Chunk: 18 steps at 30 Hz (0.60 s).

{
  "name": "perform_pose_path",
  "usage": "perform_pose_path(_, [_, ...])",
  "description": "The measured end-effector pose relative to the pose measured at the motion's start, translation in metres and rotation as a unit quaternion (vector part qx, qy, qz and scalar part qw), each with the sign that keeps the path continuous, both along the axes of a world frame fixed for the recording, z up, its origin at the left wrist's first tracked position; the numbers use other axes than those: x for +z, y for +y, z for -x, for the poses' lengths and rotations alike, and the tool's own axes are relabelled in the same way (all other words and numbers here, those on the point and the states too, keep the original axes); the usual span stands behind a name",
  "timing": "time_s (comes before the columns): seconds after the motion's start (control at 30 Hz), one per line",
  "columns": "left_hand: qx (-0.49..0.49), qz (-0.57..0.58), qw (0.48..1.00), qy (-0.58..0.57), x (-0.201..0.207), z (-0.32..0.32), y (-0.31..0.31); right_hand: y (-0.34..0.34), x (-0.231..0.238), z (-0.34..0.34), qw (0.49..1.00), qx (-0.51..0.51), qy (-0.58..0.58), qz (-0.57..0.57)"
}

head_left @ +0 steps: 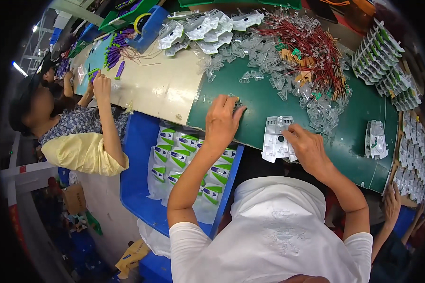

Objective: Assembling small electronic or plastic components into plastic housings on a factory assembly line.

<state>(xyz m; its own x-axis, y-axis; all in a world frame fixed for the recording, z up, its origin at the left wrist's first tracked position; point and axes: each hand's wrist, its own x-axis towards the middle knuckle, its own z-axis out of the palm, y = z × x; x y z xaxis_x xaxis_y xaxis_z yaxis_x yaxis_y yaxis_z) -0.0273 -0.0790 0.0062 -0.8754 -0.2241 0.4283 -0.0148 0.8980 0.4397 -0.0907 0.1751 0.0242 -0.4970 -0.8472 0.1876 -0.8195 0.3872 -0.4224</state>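
I have the right hand (308, 147) pinching the right side of a white plastic housing (275, 139), which overhangs the near edge of the green surface (356, 158). The left hand (223, 119) curls beside a small part (238, 100); I can't tell if it grips. Clear plastic parts (264, 54) and red wires (318, 52) heap toward the far edge.

The white housing (271, 144) looks like smooth, hard plastic, the green tabletop (352, 141) has a faint sheen, the clear parts (269, 56) are glossy plastic, and the blue bin (133, 155) (plastic too, apparently) is smooth-walled.
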Motion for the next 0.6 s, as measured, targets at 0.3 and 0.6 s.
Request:
perform_pose_path(0.3, [-0.102,-0.092,0.99,-0.029,0.006,-0.029,0.01,0.001,0.005,0.006,1.0,0.01,0.01,-0.005])
perform_pose_path(0.6, [-0.252,-0.008,0.967,0.033,0.002,-0.018,0.06,0.004,-0.007,0.011,0.997,0.046,0.055,0.017])
